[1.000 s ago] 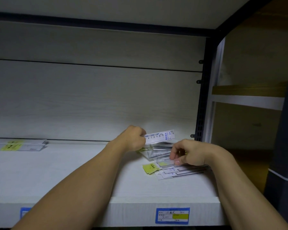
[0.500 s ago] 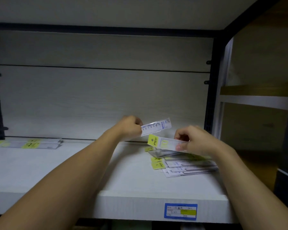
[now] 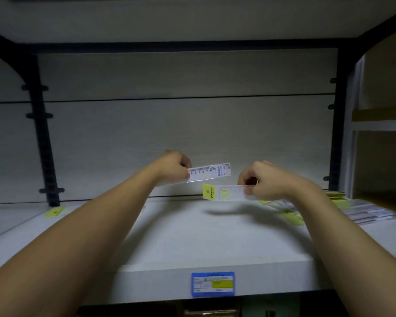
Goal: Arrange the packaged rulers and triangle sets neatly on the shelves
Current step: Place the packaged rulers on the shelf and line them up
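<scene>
While the left hand [image 3: 175, 167] pinches a white packaged ruler [image 3: 209, 172] and the right hand [image 3: 262, 181] grips a yellow-tagged ruler [image 3: 224, 192] above the shelf [image 3: 215, 245], either slick sleeve could slip, or land crooked beside the far-right pile [image 3: 364, 212].

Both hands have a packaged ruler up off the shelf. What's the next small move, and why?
Probably lower the yellow-tagged ruler in the right hand flat onto the bare shelf below it. Both rulers hang in the air, the left hand holding the blue-printed ruler just above, and the loose pile sits away to the right.
</scene>
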The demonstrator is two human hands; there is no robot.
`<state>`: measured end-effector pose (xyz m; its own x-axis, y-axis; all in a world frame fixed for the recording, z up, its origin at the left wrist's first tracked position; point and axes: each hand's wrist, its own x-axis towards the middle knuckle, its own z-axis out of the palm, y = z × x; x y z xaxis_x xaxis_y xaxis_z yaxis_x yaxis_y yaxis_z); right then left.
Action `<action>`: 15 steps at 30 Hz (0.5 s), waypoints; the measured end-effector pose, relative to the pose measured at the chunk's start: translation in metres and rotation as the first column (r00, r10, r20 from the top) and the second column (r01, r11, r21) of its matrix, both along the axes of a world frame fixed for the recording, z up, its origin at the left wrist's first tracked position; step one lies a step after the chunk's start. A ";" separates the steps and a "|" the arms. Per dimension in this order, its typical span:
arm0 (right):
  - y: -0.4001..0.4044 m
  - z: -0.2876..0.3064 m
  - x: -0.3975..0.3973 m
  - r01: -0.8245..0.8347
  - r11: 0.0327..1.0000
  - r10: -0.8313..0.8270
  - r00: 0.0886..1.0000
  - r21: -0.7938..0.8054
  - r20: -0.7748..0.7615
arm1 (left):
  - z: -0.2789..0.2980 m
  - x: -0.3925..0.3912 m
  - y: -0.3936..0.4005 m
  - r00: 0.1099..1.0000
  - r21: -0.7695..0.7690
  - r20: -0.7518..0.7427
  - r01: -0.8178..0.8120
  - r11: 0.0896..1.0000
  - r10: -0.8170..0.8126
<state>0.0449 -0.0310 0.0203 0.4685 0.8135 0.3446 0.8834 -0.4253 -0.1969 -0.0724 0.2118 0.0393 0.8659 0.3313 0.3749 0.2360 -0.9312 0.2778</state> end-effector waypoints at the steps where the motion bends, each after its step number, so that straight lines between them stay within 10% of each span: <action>1: 0.011 -0.001 -0.009 -0.005 1.000 0.004 1.000 -0.011 -0.008 | -0.001 -0.009 0.010 1.000 -0.005 -0.008 0.004 1.000 -0.004; 15: 0.081 0.014 -0.048 -0.050 0.996 0.053 0.998 -0.069 0.038 | -0.008 -0.069 0.093 0.998 -0.033 -0.024 -0.059 0.998 0.058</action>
